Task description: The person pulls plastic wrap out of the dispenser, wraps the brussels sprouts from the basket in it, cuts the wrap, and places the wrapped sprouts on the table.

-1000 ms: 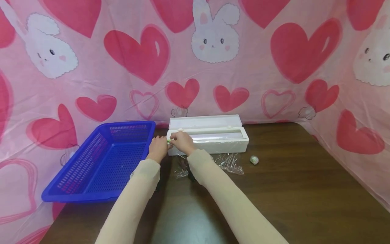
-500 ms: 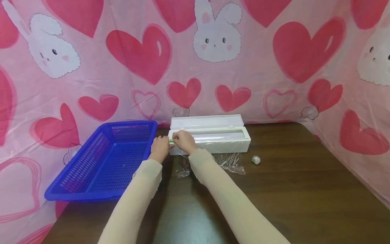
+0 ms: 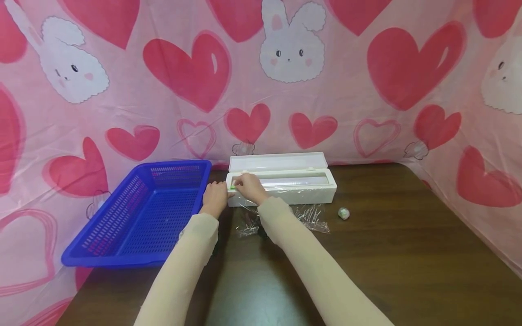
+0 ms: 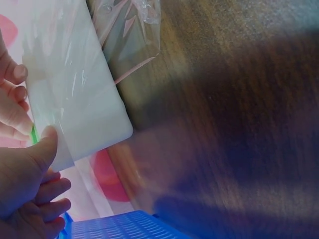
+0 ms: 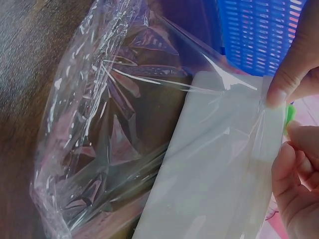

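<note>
A long white cling film dispenser (image 3: 302, 196) lies on the table with its lid (image 3: 279, 161) raised. Clear cling film (image 5: 114, 124) drapes over its front and lies crumpled on the wood. At the box's left end my left hand (image 3: 215, 198) grips the corner, its thumb pressing the film against the front near the top edge. Right beside it, my right hand (image 3: 250, 188) pinches a small green slide cutter (image 5: 290, 114) on the top front edge. Most of the cutter is covered by the fingers.
A blue plastic basket (image 3: 114, 261) stands to the left, close by the left hand. Right of the dispenser a small pale crumpled ball (image 3: 343, 213) lies on the brown table (image 3: 408, 253). A pink curtain (image 3: 342, 95) with hearts and rabbits hangs behind.
My right hand has shifted slightly right along the dispenser's edge with the green slide cutter. The left hand keeps its place at the corner. The head view has turned a little left.
</note>
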`<state>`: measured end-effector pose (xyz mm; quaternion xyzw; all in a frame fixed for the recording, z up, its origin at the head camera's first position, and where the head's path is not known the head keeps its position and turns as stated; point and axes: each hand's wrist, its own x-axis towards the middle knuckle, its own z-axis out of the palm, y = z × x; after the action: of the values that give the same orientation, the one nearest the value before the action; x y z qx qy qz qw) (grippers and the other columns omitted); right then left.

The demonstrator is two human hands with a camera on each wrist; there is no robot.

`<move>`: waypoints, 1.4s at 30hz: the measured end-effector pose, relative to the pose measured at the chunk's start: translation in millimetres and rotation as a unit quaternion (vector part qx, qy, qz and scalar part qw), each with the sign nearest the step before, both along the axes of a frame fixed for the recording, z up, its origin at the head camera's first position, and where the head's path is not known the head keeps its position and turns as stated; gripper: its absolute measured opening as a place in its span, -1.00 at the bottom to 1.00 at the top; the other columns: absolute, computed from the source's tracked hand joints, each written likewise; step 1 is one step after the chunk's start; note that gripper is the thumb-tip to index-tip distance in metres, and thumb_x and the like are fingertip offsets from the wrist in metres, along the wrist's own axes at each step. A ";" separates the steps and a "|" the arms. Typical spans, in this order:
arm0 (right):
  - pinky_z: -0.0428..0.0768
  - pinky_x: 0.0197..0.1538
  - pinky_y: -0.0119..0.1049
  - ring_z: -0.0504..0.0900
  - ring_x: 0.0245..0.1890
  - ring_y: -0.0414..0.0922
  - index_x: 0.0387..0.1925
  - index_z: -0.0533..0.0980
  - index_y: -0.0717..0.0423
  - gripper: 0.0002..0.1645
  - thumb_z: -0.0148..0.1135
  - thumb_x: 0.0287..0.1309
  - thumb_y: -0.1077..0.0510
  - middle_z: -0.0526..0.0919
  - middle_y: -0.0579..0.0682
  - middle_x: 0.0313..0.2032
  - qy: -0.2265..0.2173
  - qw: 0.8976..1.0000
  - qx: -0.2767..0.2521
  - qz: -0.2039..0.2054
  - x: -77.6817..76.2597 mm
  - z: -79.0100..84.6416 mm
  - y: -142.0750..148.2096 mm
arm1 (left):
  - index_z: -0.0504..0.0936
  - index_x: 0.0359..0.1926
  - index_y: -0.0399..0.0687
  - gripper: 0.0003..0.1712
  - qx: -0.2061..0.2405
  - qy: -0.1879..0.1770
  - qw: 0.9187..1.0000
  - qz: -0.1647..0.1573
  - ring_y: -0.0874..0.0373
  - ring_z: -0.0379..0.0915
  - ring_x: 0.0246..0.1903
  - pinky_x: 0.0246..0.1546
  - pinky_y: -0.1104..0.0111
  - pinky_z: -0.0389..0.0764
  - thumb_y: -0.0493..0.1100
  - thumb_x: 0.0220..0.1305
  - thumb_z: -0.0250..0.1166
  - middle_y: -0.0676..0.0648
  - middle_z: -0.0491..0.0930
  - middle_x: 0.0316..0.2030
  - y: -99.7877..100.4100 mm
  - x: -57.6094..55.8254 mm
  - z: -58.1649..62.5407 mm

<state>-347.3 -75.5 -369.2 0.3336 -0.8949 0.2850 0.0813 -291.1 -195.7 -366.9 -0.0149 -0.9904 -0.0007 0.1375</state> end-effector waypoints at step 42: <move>0.48 -0.14 -0.24 0.55 -0.31 -0.07 -0.33 0.63 0.24 -0.86 0.19 0.07 0.31 0.65 0.07 -0.31 -0.022 1.000 -0.009 -0.011 -6.2 -2.6 70.7 | 0.46 -0.06 -0.45 -0.48 0.027 0.022 0.999 0.008 -0.20 0.32 0.03 0.14 0.09 0.20 -0.03 0.20 0.22 -0.31 0.51 -0.08 1.1 1.1 -12.7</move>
<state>-353.4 -4.8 -371.8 0.3168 -0.8976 0.2990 0.0678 -290.0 -194.6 -379.6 -0.0033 -0.9867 -0.0265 0.1601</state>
